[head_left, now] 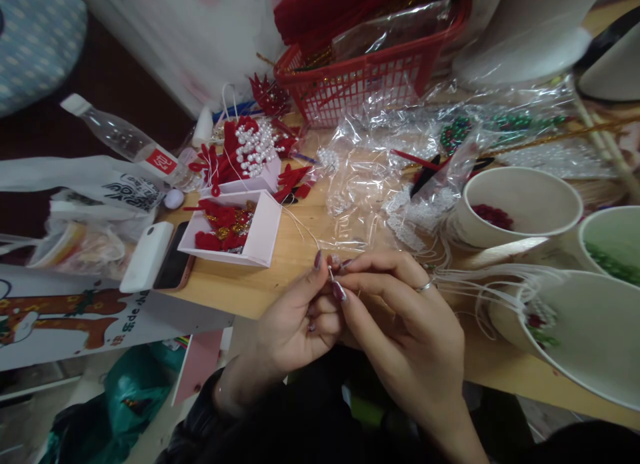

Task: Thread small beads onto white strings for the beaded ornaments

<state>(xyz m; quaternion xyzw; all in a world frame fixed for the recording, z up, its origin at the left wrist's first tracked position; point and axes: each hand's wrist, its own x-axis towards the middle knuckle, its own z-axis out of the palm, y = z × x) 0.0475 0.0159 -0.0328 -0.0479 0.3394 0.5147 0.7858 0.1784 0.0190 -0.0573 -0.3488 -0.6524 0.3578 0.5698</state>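
Observation:
Close together at the table's front edge, both hands pinch a thin white thread [331, 272]. My left hand [295, 324] is closed, its thumb and forefinger on the thread and the other fingers curled. My right hand [410, 324], with a ring on one finger, pinches from the other side with thumb and fingertips. Any small bead between the fingertips is too small to make out. From the fingers a strand runs up left towards a pink box [265, 231] holding red and gold ornaments. Behind it, white pearl sprays [255, 147] lie over red velvet pieces in a second box.
On the right stand paper cups: one with dark red beads [493, 217], one with green beads [613, 261], and a tipped cup [590, 337] with white cords. Clear plastic bags [360, 197] and a red basket [360, 84] lie beyond. A bottle [130, 141] and a phone [173, 257] are left.

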